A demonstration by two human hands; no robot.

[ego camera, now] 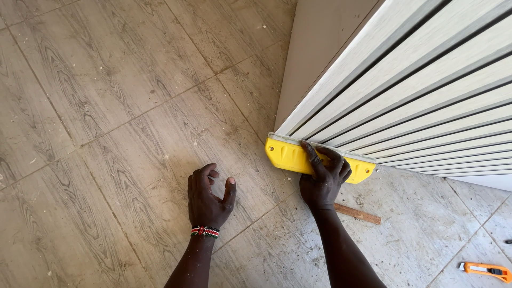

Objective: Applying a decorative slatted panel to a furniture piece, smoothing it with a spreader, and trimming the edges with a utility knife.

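Right hand (322, 178) closed around yellow tapping block (314, 159), seated against the bottom edge of the slatted wall panel (426, 96); left hand (209, 197) loosely open on the tiled floor (106, 106); seating stage judged underway, next needing firm, even pressure.

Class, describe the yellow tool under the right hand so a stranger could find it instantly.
Start at the pale slatted wall panel on the right. Along its bottom edge sits a long yellow block, gripped by the right hand. It is the only yellow thing here; the cutter on the floor is orange.
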